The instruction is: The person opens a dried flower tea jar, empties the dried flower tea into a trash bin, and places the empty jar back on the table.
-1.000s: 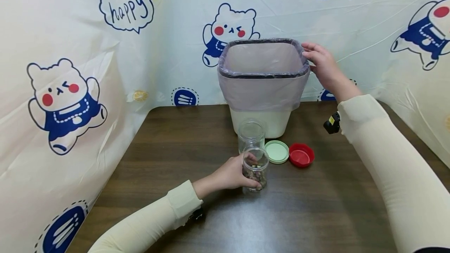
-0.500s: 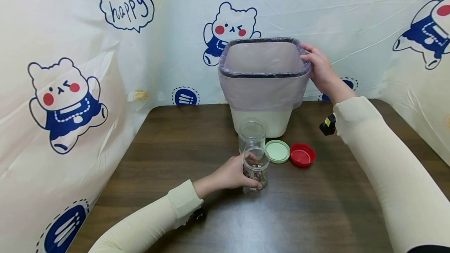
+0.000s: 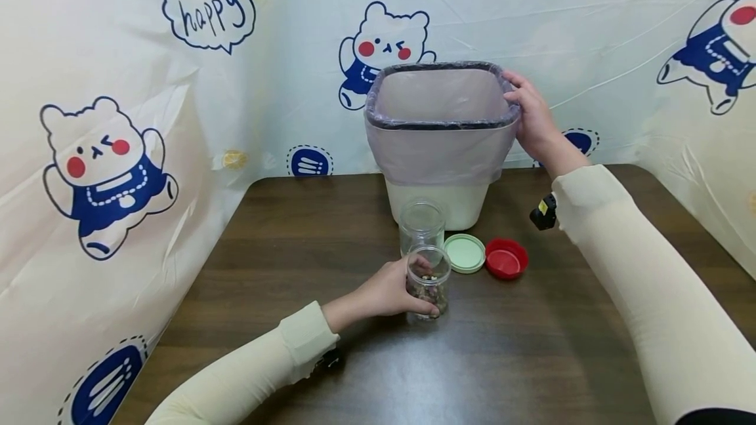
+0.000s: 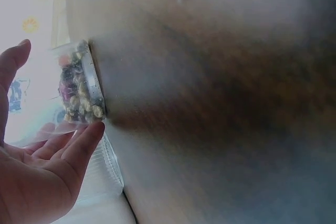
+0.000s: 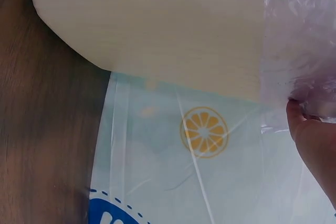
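In the head view my left hand (image 3: 386, 290) holds a clear jar (image 3: 429, 310) around its side, thumb in front and fingers behind. The jar is open-topped and stands upright on the table. Small pieces of mixed colours (image 4: 79, 90) fill its lower part, seen through the wall in the left wrist view. My right hand (image 3: 534, 117) grips the right rim of a cream trash can (image 3: 437, 205), which is lined with a thin translucent purple bag (image 3: 440, 156). In the right wrist view, my thumb presses on the bag near the rim.
A second clear jar (image 3: 421, 218) stands between the held jar and the trash can. To its right lie a pale green lid (image 3: 464, 254) and a red lid (image 3: 506, 260). A patterned curtain (image 3: 295, 84) hangs behind the dark wooden table (image 3: 295, 235).
My right hand and forearm have shifted slightly left, and the fingers have come further over the trash can's rim. My left hand and its jar have stayed in place.
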Motion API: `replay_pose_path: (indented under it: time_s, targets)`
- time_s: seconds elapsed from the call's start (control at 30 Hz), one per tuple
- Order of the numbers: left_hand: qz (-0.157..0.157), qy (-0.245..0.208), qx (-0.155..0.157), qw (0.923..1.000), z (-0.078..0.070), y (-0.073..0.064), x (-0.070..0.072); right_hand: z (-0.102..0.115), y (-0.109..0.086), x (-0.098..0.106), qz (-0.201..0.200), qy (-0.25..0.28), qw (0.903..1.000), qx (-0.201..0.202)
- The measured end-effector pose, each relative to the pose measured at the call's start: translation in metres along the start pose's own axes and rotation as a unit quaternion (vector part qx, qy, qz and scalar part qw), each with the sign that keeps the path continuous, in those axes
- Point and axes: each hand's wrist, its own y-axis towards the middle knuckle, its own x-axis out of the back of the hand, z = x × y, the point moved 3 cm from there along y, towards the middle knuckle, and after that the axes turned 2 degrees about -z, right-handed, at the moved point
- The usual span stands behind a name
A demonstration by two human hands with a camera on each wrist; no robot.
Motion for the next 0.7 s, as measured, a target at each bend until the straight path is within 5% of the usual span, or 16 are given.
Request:
replay_pose_path:
  time_s: [0.7]
  targets:
    - [-0.023,-0.021,-0.001,0.9995,-0.005,-0.010,0.021,-0.001,-0.001,-0.003,-0.006,-0.015,0.9998,-0.013]
